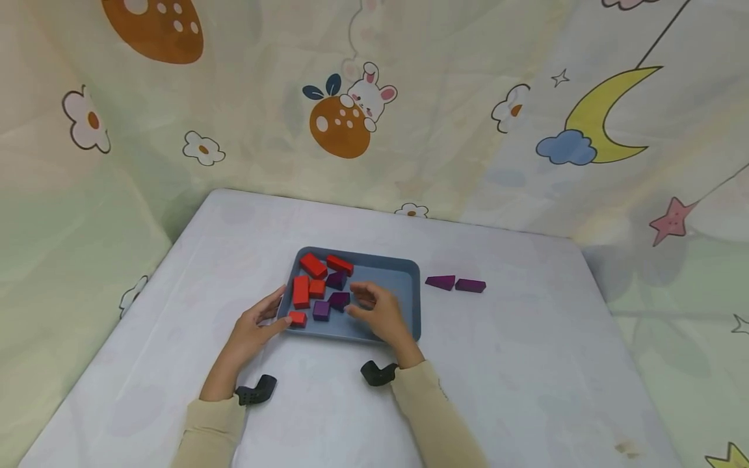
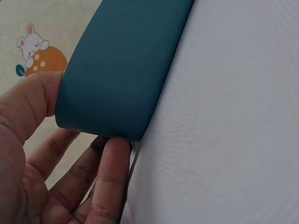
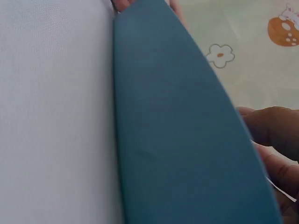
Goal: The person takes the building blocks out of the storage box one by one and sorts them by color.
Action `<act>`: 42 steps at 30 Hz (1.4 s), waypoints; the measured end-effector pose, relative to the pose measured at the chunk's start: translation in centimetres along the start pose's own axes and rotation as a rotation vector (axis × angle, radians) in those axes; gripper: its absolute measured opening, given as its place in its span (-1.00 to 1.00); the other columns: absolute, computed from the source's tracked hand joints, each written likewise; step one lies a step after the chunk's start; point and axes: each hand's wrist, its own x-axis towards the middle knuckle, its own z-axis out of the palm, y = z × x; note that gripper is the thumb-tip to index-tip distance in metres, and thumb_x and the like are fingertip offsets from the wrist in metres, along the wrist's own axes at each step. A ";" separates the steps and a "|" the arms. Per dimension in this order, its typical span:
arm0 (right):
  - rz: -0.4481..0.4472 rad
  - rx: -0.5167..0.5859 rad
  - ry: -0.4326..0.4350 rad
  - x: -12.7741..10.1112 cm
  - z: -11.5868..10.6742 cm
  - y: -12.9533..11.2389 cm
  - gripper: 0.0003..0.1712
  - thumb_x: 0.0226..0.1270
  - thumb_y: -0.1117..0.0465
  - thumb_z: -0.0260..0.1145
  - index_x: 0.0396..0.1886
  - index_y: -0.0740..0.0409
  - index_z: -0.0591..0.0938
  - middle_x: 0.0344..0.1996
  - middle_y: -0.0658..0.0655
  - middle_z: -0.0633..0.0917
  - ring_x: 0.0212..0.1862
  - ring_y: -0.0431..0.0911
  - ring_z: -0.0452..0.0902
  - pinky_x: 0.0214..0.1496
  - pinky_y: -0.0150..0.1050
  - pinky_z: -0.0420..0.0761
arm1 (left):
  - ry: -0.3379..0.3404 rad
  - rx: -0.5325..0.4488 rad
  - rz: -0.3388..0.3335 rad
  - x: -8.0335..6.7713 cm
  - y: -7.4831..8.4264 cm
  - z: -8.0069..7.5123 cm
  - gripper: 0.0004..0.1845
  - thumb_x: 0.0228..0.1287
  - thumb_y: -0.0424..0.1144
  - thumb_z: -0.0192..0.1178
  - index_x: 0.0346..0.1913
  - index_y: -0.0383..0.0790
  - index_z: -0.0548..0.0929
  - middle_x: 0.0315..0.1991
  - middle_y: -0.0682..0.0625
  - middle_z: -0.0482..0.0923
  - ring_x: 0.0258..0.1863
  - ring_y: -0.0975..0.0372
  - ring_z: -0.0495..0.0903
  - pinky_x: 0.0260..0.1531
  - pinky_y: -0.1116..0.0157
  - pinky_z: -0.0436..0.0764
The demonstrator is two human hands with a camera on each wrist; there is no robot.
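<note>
A blue tray (image 1: 404,276) sits mid-table and holds several red blocks (image 1: 301,291) and up to three purple blocks. My left hand (image 1: 257,322) lies at the tray's front left corner. In the left wrist view its thumb (image 2: 32,93) and a straight finger (image 2: 112,172) rest against the tray wall (image 2: 121,65). My right hand (image 1: 374,312) hovers over the tray with curled fingers, and its thumb and forefinger close around the right end of a purple block (image 1: 338,299). The right wrist view shows mostly the tray's outer wall (image 3: 187,140).
Two purple blocks (image 1: 441,282) (image 1: 470,285) lie on the white tablecloth (image 1: 526,364) just right of the tray. A patterned curtain (image 1: 351,117) hangs close behind and around the table. Black wrist mounts (image 1: 257,390) (image 1: 379,374) sit on both forearms.
</note>
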 end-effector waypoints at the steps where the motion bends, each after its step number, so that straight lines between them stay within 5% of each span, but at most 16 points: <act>1: 0.010 -0.007 -0.008 0.1 0.3 0.0 -0.46 0.37 0.43 0.53 0.31 0.44 0.64 0.26 0.37 0.70 0.32 0.24 0.64 0.35 -0.07 0.63 | 0.000 -0.001 -0.001 0.0 0.0 0.0 -0.19 0.51 -0.12 0.40 0.71 0.00 0.31 0.59 -0.29 0.37 0.48 -0.16 0.43 0.35 -0.11 0.47; 10: 0.062 -0.104 0.041 1.0 1.8 -0.2 -0.58 0.36 0.36 0.57 0.17 0.37 0.73 0.15 0.32 0.76 0.21 0.20 0.72 0.28 -0.06 0.69 | 0.008 0.004 -0.004 0.2 -0.1 0.0 -0.20 0.51 -0.14 0.40 0.70 0.00 0.32 0.56 -0.28 0.41 0.46 -0.13 0.46 0.29 -0.01 0.50; 17: 0.035 -0.003 0.120 0.7 0.7 0.2 -0.62 0.38 0.35 0.55 0.14 0.37 0.75 0.10 0.31 0.77 0.15 0.17 0.71 0.24 -0.05 0.71 | 0.006 0.008 -0.011 0.1 0.0 0.1 -0.19 0.51 -0.13 0.40 0.71 0.00 0.31 0.58 -0.27 0.39 0.47 -0.13 0.44 0.32 -0.05 0.49; 23: -0.013 0.202 0.132 -0.4 -2.3 -0.4 -0.54 0.41 0.42 0.49 0.25 0.48 0.65 0.18 0.34 0.73 0.20 0.10 0.67 0.25 -0.18 0.69 | 0.002 0.001 -0.019 0.0 0.2 0.1 -0.20 0.52 -0.13 0.39 0.71 0.01 0.30 0.59 -0.27 0.37 0.48 -0.15 0.43 0.37 -0.12 0.47; 28: -0.074 0.265 0.163 -1.3 -5.4 -0.4 -0.57 0.41 0.46 0.47 0.23 0.44 0.65 0.19 0.37 0.71 0.20 -0.04 0.67 0.21 -0.30 0.69 | 0.002 0.011 -0.001 0.1 0.2 0.1 -0.20 0.52 -0.12 0.39 0.71 0.00 0.31 0.58 -0.28 0.39 0.47 -0.14 0.44 0.33 -0.06 0.48; 42: -0.121 0.052 0.331 -3.8 -15.1 2.0 -0.57 0.51 0.49 0.37 0.31 0.47 0.60 0.21 0.48 0.65 0.09 -0.27 0.61 0.19 -0.48 0.59 | -0.011 0.027 -0.034 -0.1 0.4 0.1 -0.19 0.52 -0.10 0.38 0.72 0.04 0.28 0.59 -0.27 0.38 0.47 -0.11 0.43 0.35 -0.07 0.48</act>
